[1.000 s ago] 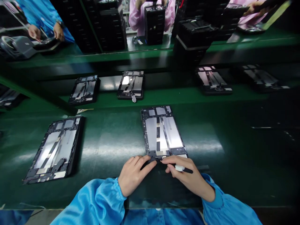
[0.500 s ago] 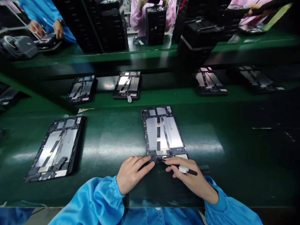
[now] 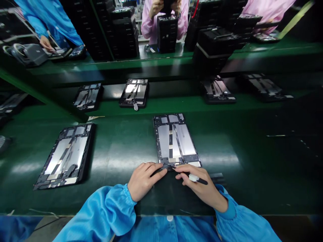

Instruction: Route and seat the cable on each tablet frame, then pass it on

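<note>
The person's left hand and right hand meet at the near short edge of a tablet frame, which lies flat on a dark green surface straight ahead of the person, with its silver metal plates and thin dark strips facing up. Its long axis runs away from the person, the far end leaning slightly to the left, so the whole frame extends forward from the fingers. Neither hand is clearly nearer, as both touch or nearly touch that edge. The left fingers lie close together and curl over the edge, though it is impossible to tell whether they grip it or only press on it. The right fingers are drawn narrow around a slim black pick with a white collar, its working end lost among the fingers at the edge. A similar tablet frame lies to the left, and more frames sit on a green shelf beyond. Past them, stacks of black trays stand before a co-worker in a pink smock. No brand or writing can be read anywhere.
</note>
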`<state>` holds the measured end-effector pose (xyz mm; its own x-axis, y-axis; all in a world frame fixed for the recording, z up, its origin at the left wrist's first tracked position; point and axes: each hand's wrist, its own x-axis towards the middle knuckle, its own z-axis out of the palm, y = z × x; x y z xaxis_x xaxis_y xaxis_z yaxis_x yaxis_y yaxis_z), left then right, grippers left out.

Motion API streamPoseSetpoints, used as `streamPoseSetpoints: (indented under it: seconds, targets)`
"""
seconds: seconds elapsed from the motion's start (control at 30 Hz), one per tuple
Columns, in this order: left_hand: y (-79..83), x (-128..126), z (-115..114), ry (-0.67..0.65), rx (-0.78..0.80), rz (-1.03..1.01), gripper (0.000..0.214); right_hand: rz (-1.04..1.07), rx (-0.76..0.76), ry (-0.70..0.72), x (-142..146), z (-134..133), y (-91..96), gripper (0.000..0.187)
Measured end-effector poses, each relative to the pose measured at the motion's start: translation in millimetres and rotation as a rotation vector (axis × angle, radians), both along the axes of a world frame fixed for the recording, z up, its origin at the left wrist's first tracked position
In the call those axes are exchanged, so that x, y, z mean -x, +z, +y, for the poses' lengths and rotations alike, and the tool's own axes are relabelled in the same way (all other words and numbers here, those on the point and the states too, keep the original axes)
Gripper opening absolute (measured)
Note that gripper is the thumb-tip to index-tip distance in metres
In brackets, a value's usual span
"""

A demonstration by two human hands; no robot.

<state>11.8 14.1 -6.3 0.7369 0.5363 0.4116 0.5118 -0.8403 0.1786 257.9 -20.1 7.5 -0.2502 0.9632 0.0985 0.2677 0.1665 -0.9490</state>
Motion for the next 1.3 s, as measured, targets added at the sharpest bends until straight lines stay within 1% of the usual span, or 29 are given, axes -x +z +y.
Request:
streamPoseSetpoints:
  seconds: [0.13, 0.23, 0.33, 0.4, 0.47, 0.53, 0.6, 0.67, 0.73, 0.83, 0.9, 0.97, 1.03, 1.17, 1.23, 1.3]
  targets:
    - [-2.2, -1, 1, -0.005, -0.012, -0.027, 0.026, -0.028, -0.049, 0.034, 2, -1, -1.3, 0.017]
    - [-3.7, -2, 3, -0.002, -0.012, -0.026, 0.026, -0.039, -0.027, 0.065, 3, 0, 1.8, 0.018]
    - [-2.4, -1, 0, 0.012, -0.005, -0.037, 0.025, -0.017, 0.058, 0.068, 2, 1, 4.1, 0.019]
    - [-0.6, 3, -8, 0.008, 0.014, -0.050, 0.026, 0.020, 0.137, 0.031, 1, -2, 4.0, 0.019]
    - [0.7, 8, -21, -0.035, 0.051, -0.041, 0.027, 0.061, 0.227, -0.022, -1, -7, 2.3, 0.019]
    - [0.9, 13, -34, -0.101, 0.093, -0.001, 0.026, 0.103, 0.302, -0.045, -1, -12, -0.3, 0.021]
    - [0.5, 15, -41, -0.142, 0.124, 0.057, 0.025, 0.116, 0.359, -0.016, 1, -16, -2.0, 0.023]
    - [0.0, 15, -42, -0.140, 0.123, 0.099, 0.027, 0.071, 0.402, 0.045, 4, -18, -1.2, 0.022]
    - [-0.2, 14, -40, -0.144, 0.101, 0.108, 0.028, -0.025, 0.401, 0.090, 8, -17, 1.9, 0.019]
    - [0.2, 14, -40, -0.213, 0.077, 0.092, 0.028, -0.176, 0.292, 0.100, 10, -16, 7.5, 0.014]
    - [0.6, 13, -43, -0.257, 0.079, 0.095, 0.026, -0.235, 0.226, 0.123, 11, -17, 9.3, 0.014]
    - [1.0, 13, -46, -0.268, 0.075, 0.108, 0.025, -0.254, 0.215, 0.160, 13, -18, 8.5, 0.014]
    - [1.4, 11, -47, -0.264, 0.067, 0.127, 0.026, -0.250, 0.229, 0.176, 16, -21, 5.7, 0.014]
    - [2.1, 10, -49, -0.249, 0.055, 0.166, 0.028, -0.207, 0.234, 0.146, 20, -26, -1.0, 0.014]
    - [3.2, 9, -50, -0.243, 0.059, 0.160, 0.029, -0.115, 0.271, 0.122, 17, -25, -1.0, 0.018]
    - [5.8, 9, -51, -0.231, 0.080, 0.146, 0.031, 0.021, 0.335, 0.084, 11, -18, 3.0, 0.022]
